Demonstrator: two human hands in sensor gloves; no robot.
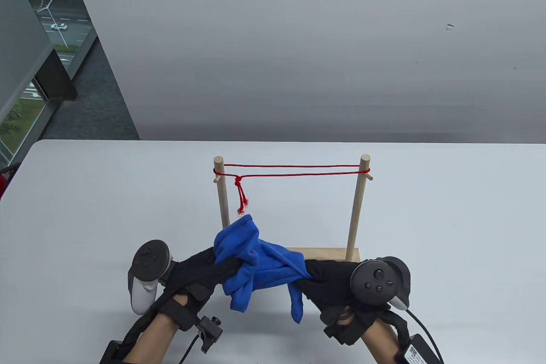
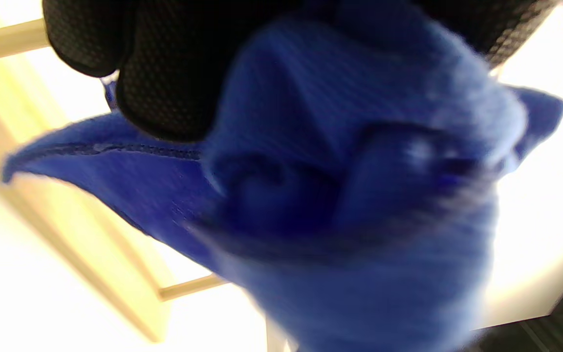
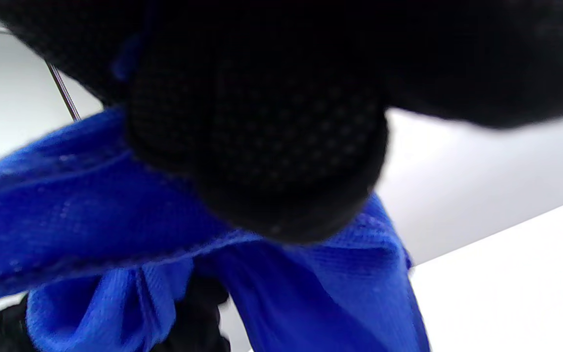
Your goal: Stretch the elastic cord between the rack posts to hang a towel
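A wooden rack (image 1: pixel 328 254) stands on the white table with a left post (image 1: pixel 221 197) and a right post (image 1: pixel 357 206). A red elastic cord (image 1: pixel 298 170) runs doubled between the post tops, its knotted ends hanging by the left post. A bunched blue towel (image 1: pixel 260 266) is held in front of the rack, below the cord. My left hand (image 1: pixel 200 272) grips its left part and my right hand (image 1: pixel 328 281) grips its right part. The towel fills the left wrist view (image 2: pixel 350 195) and the right wrist view (image 3: pixel 91 205), under the gloved fingers (image 3: pixel 262 146).
The white table (image 1: pixel 85 210) extends to both sides and ends at a grey wall behind the rack. A window is at the far left. Cables trail from both wrists at the bottom edge.
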